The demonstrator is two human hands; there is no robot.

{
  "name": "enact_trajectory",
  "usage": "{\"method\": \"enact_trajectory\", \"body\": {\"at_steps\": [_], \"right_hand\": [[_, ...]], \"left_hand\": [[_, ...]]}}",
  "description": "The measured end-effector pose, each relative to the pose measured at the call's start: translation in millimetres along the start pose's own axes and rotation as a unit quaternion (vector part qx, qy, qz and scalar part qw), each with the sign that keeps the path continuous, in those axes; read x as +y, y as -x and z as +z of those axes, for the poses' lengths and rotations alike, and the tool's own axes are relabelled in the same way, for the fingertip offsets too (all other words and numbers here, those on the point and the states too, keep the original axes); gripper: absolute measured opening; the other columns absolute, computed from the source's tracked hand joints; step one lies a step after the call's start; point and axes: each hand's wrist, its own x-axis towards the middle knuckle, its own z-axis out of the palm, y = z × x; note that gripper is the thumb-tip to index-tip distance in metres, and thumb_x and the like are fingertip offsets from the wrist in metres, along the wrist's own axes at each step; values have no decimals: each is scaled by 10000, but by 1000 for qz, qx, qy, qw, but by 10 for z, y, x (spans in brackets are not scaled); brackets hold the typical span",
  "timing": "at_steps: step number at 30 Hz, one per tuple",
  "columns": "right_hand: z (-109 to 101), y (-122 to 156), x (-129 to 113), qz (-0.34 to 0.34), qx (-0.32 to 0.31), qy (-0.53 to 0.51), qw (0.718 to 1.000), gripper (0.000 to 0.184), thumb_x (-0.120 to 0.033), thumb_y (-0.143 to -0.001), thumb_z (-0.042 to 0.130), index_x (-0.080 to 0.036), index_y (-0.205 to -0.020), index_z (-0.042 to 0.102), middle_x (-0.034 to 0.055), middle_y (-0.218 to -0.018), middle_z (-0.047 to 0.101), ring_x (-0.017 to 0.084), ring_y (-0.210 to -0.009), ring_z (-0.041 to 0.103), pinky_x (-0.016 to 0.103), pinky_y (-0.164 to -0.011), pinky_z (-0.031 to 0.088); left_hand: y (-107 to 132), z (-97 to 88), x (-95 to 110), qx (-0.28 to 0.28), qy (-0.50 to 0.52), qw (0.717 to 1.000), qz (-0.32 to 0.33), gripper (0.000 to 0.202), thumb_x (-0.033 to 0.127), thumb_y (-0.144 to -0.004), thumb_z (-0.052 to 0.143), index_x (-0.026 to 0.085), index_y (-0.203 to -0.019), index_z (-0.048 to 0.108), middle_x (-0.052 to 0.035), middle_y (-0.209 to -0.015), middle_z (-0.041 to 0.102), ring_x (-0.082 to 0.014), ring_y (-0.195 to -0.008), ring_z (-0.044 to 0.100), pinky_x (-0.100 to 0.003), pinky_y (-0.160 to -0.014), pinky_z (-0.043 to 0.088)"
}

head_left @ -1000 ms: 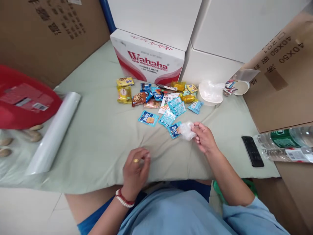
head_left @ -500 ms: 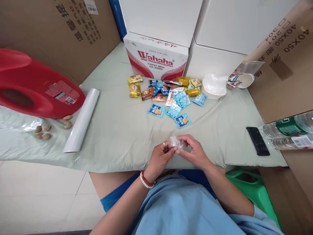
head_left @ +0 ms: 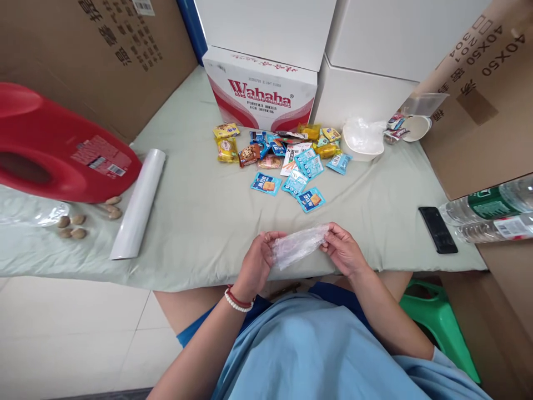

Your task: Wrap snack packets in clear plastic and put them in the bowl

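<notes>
A crinkled clear plastic bag (head_left: 297, 245) is stretched between both my hands, just above the near edge of the green-covered table (head_left: 200, 216). My left hand (head_left: 256, 261) pinches its left end with closed fingers. My right hand (head_left: 343, 250) pinches its right end the same way. Beyond them a pile of several small snack packets (head_left: 287, 158) lies in the middle of the table, blue ones nearest me.
A roll of clear film (head_left: 139, 203) and a red jug (head_left: 54, 150) lie at the left, with some nuts (head_left: 70, 225). A white bowl (head_left: 361, 147), a black phone (head_left: 437, 229), water bottles (head_left: 491, 214), a Wahaha box (head_left: 260, 91) and cardboard boxes surround the table. A green stool (head_left: 441, 322) stands below right.
My right hand brought the crumpled plastic from the snack pile toward me, my left hand joined it, and the two hands have now pulled it apart into a long strip.
</notes>
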Motion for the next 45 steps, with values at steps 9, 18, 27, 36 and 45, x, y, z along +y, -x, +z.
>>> {"method": "enact_trajectory", "body": {"at_steps": [9, 18, 27, 36, 45], "right_hand": [[22, -131, 36, -70, -31, 151, 986, 379, -567, -794, 859, -236, -955, 763, -17, -778, 667, 137, -704, 581, 290, -719, 512], [285, 15, 251, -41, -2, 156, 987, 487, -672, -796, 805, -222, -915, 662, 3, -882, 647, 172, -837, 618, 294, -733, 563], [169, -62, 202, -6, -12, 106, 994, 404, -572, -742, 864, -203, -860, 750, -30, -735, 637, 118, -664, 521, 256, -666, 464], [123, -75, 189, 6, -9, 91, 996, 387, -554, -720, 871, -227, -916, 809, 18, -839, 759, 183, -787, 678, 332, -797, 575], [-239, -110, 68, 34, 57, 103, 993, 463, -559, -643, 910, -209, -901, 754, -7, -762, 676, 151, -698, 606, 292, -674, 540]], "left_hand": [[50, 17, -100, -43, -179, 982, 31, 489, 652, -777, 789, 180, -862, 696, 9, -732, 616, -136, -659, 495, -266, -633, 369], [50, 185, -293, 75, -425, 856, 285, 124, 315, -902, 636, 213, -900, 705, -29, -872, 681, -176, -800, 624, -299, -753, 463], [4, 197, -294, 45, -352, 912, 205, 322, 485, -976, 557, 214, -827, 648, -27, -789, 674, -173, -721, 625, -295, -696, 487], [-8, 350, -235, 15, -325, 935, 145, 351, 553, -882, 652, 208, -926, 690, -30, -840, 712, -189, -757, 626, -302, -713, 482], [-62, -150, -71, 208, -373, 883, 195, 323, 495, -867, 662, 186, -962, 675, -47, -904, 650, -191, -765, 613, -311, -668, 505]]}}
